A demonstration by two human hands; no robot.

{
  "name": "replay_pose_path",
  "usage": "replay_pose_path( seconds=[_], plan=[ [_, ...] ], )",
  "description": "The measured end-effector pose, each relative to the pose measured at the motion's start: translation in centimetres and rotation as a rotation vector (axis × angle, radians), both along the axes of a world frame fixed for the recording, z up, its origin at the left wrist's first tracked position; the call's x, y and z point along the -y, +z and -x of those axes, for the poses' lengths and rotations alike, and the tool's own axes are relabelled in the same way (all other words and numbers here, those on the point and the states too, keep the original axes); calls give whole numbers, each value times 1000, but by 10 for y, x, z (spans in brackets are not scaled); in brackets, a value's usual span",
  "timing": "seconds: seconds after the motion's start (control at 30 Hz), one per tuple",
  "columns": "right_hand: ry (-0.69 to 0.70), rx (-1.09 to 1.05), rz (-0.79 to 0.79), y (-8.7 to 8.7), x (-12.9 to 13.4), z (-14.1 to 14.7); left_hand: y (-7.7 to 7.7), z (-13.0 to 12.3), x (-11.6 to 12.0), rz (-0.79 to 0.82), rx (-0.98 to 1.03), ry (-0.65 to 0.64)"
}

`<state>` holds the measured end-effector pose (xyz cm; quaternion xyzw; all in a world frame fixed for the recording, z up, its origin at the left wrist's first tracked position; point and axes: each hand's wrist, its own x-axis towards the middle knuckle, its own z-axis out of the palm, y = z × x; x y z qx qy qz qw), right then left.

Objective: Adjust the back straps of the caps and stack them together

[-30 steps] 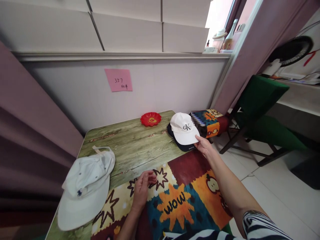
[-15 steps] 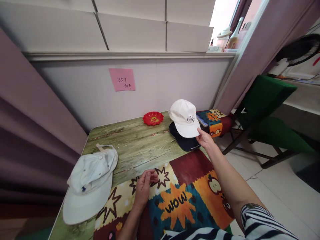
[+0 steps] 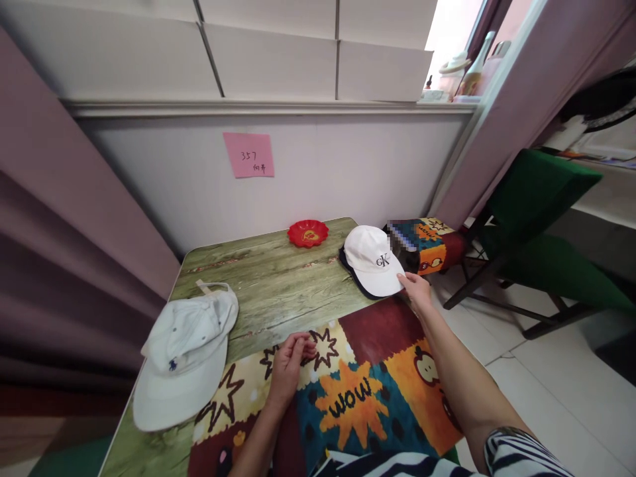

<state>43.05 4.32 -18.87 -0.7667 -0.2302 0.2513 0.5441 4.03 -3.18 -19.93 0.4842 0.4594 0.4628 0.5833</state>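
A white baseball cap (image 3: 370,255) with black "CK" lettering sits over a dark navy cap (image 3: 365,285), of which only the edge shows. My right hand (image 3: 416,289) pinches the white cap's brim between thumb and fingers. My left hand (image 3: 291,361) rests over the patterned cloth near the table's front, its fingers loosely curled, and I see nothing in it. At the left lies a pale cap (image 3: 186,351) with a small blue logo, its brim toward me and its strap at the back.
A red scalloped dish (image 3: 308,233) stands at the back of the wood-look table (image 3: 258,285). Bright patterned cloth (image 3: 352,397) covers the front. A pink note (image 3: 249,155) is on the wall. To the right are a green chair (image 3: 536,199) and a cloth-covered stool (image 3: 432,242).
My right hand has lowered the white cap onto the navy cap, which is now mostly covered. The view has shifted slightly. My left hand stays in about the same place.
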Motion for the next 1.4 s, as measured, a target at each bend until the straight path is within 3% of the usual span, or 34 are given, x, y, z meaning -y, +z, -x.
replay_pose_path(
  seconds=[0.2,0.33,0.47,0.53,0.6,0.67,0.77,0.8,0.87,0.9,0.97,1.1,1.17,1.27,1.4],
  plan=[
    [63,411,149,14,10,10,-1,-4,5,-22,26,-4],
    [125,811,191,8,10,30,-1,-6,10,-16,48,-1],
    [187,801,257,-2,13,43,1,-7,13,-10,71,7],
    [110,839,187,-1,15,52,2,-7,14,-17,71,9],
    [64,913,15,5,18,70,3,-7,15,-29,61,3],
    [159,946,-217,11,19,100,3,-9,15,-39,37,0],
    [573,735,-435,13,20,161,6,-13,14,-47,-1,22],
    [700,596,-446,11,19,181,8,-12,13,-50,-14,40],
    [810,235,-392,4,16,215,16,-4,10,-70,-55,103],
    [832,68,-359,0,13,229,22,5,7,-88,-85,155],
    [853,-70,-331,-8,9,247,38,32,-2,-138,-162,300],
    [860,-130,-327,-22,6,258,74,108,-25,-229,-392,650],
    [849,-144,-316,-27,7,256,88,140,-34,-308,-853,790],
    [853,-158,-306,-32,9,253,94,167,-42,-303,-1276,802],
    [883,-175,-303,-33,9,253,90,175,-48,-185,-1397,706]
  ],
)
